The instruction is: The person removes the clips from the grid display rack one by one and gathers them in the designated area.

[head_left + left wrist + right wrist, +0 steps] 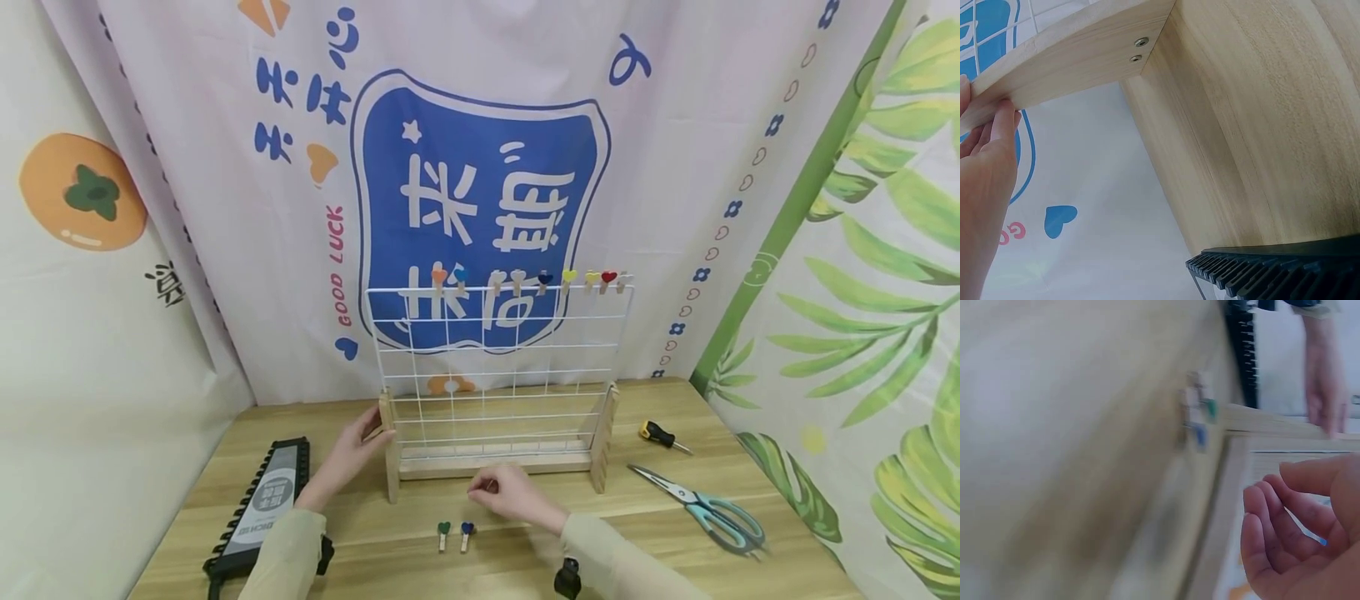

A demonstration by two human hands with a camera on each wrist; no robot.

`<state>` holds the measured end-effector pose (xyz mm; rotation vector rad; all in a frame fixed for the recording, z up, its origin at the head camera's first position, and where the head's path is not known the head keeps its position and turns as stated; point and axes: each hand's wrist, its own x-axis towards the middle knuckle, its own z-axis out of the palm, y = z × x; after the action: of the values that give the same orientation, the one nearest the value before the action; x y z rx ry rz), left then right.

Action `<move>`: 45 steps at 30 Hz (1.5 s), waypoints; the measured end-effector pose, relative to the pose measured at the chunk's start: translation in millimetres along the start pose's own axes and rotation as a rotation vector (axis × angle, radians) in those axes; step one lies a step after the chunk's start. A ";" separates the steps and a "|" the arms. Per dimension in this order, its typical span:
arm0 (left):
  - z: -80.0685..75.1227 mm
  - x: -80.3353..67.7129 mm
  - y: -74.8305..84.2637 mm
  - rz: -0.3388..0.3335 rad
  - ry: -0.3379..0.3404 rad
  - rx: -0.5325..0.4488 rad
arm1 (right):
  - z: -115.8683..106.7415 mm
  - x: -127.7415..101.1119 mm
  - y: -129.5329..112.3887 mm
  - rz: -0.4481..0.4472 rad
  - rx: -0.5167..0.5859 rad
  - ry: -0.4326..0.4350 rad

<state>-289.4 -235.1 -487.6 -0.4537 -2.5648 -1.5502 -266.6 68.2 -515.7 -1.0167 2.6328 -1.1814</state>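
Small clip [1321, 540] | pinched in right hand [513, 493] grip, low before wire grid rack [498, 367] on bench [750, 467] | left hand [352, 454] fingers pinch rack's left wooden post [387, 446], steadying | judgement: keep rack braced, press clip fully open, seat squarely on a wire | two spare clips [454, 533] lie near.

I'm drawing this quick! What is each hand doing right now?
Left hand: fingers grip the wooden post of the wire grid stand.
Right hand: fingers curled above the table; whether it holds anything cannot be told.
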 end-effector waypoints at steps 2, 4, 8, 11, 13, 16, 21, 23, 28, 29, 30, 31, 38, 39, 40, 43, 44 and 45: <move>0.2 0.0 -0.2 0.002 0.000 -0.002 | -10.9 2.5 -9.0 -0.011 -0.006 0.020; 0.5 -0.1 -0.1 0.003 0.001 -0.004 | -22.4 5.8 -18.1 -0.035 -0.019 0.043; 0.6 -0.5 0.9 0.008 0.003 -0.007 | -49.1 13.4 -44.3 -0.114 -0.027 0.101; 0.8 -0.8 1.7 0.014 0.005 0.003 | -68.7 22.2 -63.5 -0.220 -0.056 0.188; 0.9 -1.0 1.8 0.016 0.010 0.013 | -81.7 28.6 -76.0 -0.290 -0.074 0.256; 1.0 -1.0 1.9 0.017 0.011 0.023 | -104.1 36.8 -97.3 -0.356 -0.105 0.347; 1.3 -2.1 2.1 0.006 0.010 0.022 | -142.5 48.8 -132.7 -0.419 -0.121 0.425; 1.6 -2.6 1.5 -0.005 0.014 0.008 | -154.9 53.8 -143.9 -0.441 -0.127 0.447; 1.9 -2.5 -1.3 0.005 0.016 0.008 | -178.1 66.4 -165.5 -0.478 -0.169 0.504; 1.9 -2.7 -1.3 0.010 0.015 0.008 | -181.5 68.9 -169.0 -0.487 -0.175 0.514; 1.9 -3.1 -1.4 0.020 0.015 0.009 | -184.5 71.4 -172.0 -0.492 -0.181 0.525; 2.0 -3.5 -1.0 0.023 0.019 0.004 | -187.2 74.0 -174.8 -0.498 -0.182 0.531; 2.1 -4.4 -3.0 0.098 0.044 0.016 | -199.9 92.7 -185.7 -0.491 -0.250 0.543; 2.1 -3.9 -3.5 0.102 0.045 0.010 | -201.4 95.6 -186.5 -0.477 -0.267 0.535; 2.2 -3.3 -4.2 0.103 0.044 0.012 | -202.8 98.5 -187.1 -0.460 -0.284 0.521; 2.1 -2.0 -4.3 0.089 0.040 0.001 | -206.6 107.1 -189.4 -0.403 -0.320 0.463; 2.7 -1.5 -4.3 0.101 0.053 0.018 | -207.7 110.2 -189.9 -0.389 -0.326 0.442; 2.9 -1.4 -3.7 0.107 0.057 0.023 | -208.6 113.1 -190.6 -0.376 -0.336 0.422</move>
<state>-289.0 -234.4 -492.4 -0.5275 -2.4703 -1.4751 -319.7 40.9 -217.3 -1.5259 3.1463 -1.1431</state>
